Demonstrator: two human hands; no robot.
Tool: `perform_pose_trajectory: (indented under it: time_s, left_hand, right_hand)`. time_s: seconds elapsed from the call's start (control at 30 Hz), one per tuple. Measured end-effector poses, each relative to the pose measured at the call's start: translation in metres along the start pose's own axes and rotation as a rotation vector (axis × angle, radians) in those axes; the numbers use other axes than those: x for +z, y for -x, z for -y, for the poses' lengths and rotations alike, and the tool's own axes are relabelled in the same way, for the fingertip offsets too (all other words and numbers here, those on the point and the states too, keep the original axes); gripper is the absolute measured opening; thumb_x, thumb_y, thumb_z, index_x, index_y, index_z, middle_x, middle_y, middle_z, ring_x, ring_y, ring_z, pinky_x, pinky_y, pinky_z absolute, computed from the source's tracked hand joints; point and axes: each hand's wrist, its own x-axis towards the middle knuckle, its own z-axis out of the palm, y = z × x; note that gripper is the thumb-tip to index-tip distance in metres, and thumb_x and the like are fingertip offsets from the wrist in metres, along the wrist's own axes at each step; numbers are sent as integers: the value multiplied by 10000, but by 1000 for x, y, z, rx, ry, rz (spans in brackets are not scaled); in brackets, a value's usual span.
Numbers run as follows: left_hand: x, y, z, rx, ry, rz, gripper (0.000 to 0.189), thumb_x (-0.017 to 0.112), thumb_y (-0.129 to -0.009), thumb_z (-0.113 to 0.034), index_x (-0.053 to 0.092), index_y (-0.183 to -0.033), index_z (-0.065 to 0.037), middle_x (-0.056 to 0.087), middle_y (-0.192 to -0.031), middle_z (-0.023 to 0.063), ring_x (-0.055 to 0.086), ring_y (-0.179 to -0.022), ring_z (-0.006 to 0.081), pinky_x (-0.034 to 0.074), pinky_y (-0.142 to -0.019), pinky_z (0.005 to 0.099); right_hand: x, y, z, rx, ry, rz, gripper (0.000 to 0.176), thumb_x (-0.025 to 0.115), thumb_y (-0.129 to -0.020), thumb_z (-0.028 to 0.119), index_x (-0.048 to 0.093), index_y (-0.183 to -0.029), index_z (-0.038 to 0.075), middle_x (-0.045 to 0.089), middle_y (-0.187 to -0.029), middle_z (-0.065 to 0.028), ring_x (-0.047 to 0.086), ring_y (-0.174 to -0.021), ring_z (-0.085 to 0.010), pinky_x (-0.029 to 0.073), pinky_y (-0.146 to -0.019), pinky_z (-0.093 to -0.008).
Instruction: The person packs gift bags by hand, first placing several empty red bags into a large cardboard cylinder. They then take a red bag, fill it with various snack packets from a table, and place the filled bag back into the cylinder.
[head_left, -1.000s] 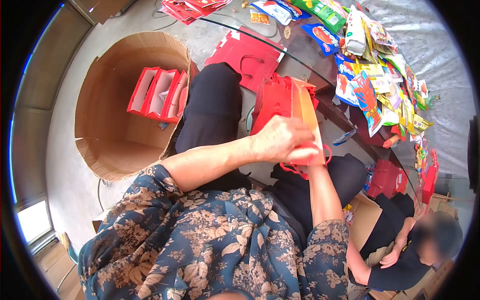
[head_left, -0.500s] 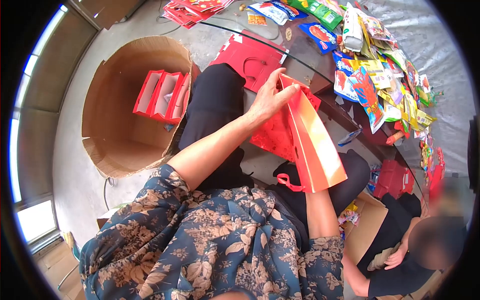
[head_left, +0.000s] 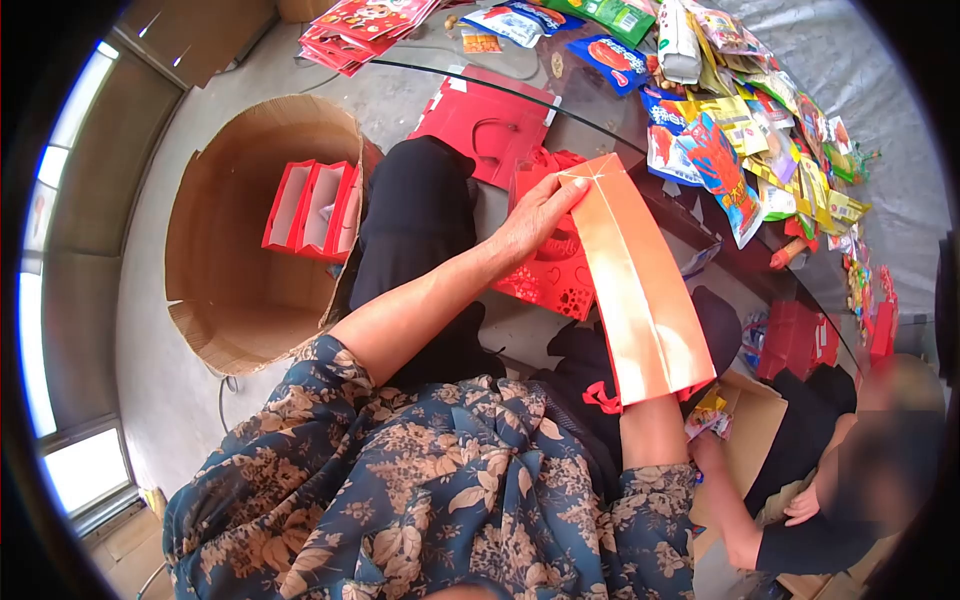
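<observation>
My left hand (head_left: 541, 216) is closed on the top left corner of a red paper gift bag (head_left: 650, 290), thumb against its pale orange, sunlit surface. A crease runs down this surface, and a red ribbon handle (head_left: 602, 398) hangs at its lower end. My right forearm (head_left: 654, 432) reaches up beneath the bag; the bag hides my right hand. Behind the bag, beside my left wrist, is a red patterned bag (head_left: 550, 285) with hearts on it.
Left of my knee a large cardboard box (head_left: 250, 310) holds several red bags (head_left: 312, 210). Many snack packets (head_left: 735, 130) lie piled on the glass-edged table at right. A flat red bag (head_left: 480, 125) lies ahead. Another person (head_left: 810, 530) sits at lower right, one hand at a carton (head_left: 755, 415).
The bag in my left hand has turned so its orange surface faces up toward me more fully. At lower right, the other person's hand has reached into the carton.
</observation>
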Motion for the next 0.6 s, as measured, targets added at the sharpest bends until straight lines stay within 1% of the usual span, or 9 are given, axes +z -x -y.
perform_pose_trajectory:
  time_s: [0.07,0.17,0.2,0.3,0.33,0.47,0.5,0.57,0.6]
  left_hand:
    - [-9,-9,14,-122,-12,4,607,561,-1027,-439,443,-1467,-38,568,-1366,122,536,-1271,209,443,-1052,365]
    - [-10,-13,39,304,-479,-287,598,651,-987,-342,458,-1444,-8,561,-1388,163,548,-1279,256,447,-1061,376]
    - [-10,-14,37,418,-651,-364,547,698,-949,-233,497,-1403,-3,561,-1381,183,560,-1278,277,458,-1058,386]
    - [-2,0,8,548,-644,-281,460,680,-947,-192,555,-1356,-24,578,-1352,174,577,-1258,288,488,-1016,383]
    - [1,5,-3,675,-631,-245,373,665,-935,-145,611,-1287,-37,606,-1301,173,616,-1195,317,524,-960,393]
    - [10,30,-17,1074,-853,143,332,661,-932,-195,645,-1233,-57,649,-1203,160,668,-1061,343,566,-866,408]
    - [13,33,-14,1119,-884,228,365,680,-929,-270,655,-1229,-63,658,-1235,140,683,-1053,322,573,-835,393]
    - [21,40,-16,1251,-907,292,417,712,-902,-310,655,-1232,-61,652,-1296,127,696,-924,266,569,-741,360]
    - [20,46,-26,1353,-1013,335,473,738,-874,-321,638,-1260,-67,633,-1353,117,644,-771,189,535,-653,314]
  right_hand:
    - [4,-9,-5,-17,31,-21,332,509,-952,109,624,-1248,12,678,-1200,-168,635,-1099,-272,492,-928,-377]
    - [12,-31,-18,-37,105,-25,333,510,-950,109,624,-1248,13,680,-1199,-164,635,-1096,-268,492,-925,-375]
    - [17,-39,-24,-36,124,-16,334,510,-950,109,625,-1249,14,680,-1198,-163,635,-1095,-267,492,-924,-375]
    - [25,-58,-38,-17,159,16,335,511,-948,109,625,-1249,15,681,-1197,-159,636,-1092,-262,493,-922,-373]
    - [26,-63,-42,-12,164,26,336,512,-948,109,626,-1249,16,682,-1197,-158,636,-1091,-261,493,-921,-373]
    - [25,-64,-51,28,148,49,337,513,-946,109,627,-1250,18,683,-1195,-153,636,-1087,-256,493,-917,-371]
    - [23,-59,-52,41,145,57,338,514,-946,109,627,-1251,18,684,-1195,-151,637,-1086,-254,494,-917,-370]
    - [17,-48,-55,58,149,81,339,514,-945,109,627,-1251,19,685,-1194,-149,637,-1084,-251,494,-915,-369]
    - [14,-42,-56,62,151,90,339,515,-944,109,628,-1251,20,685,-1194,-147,637,-1083,-250,494,-914,-369]
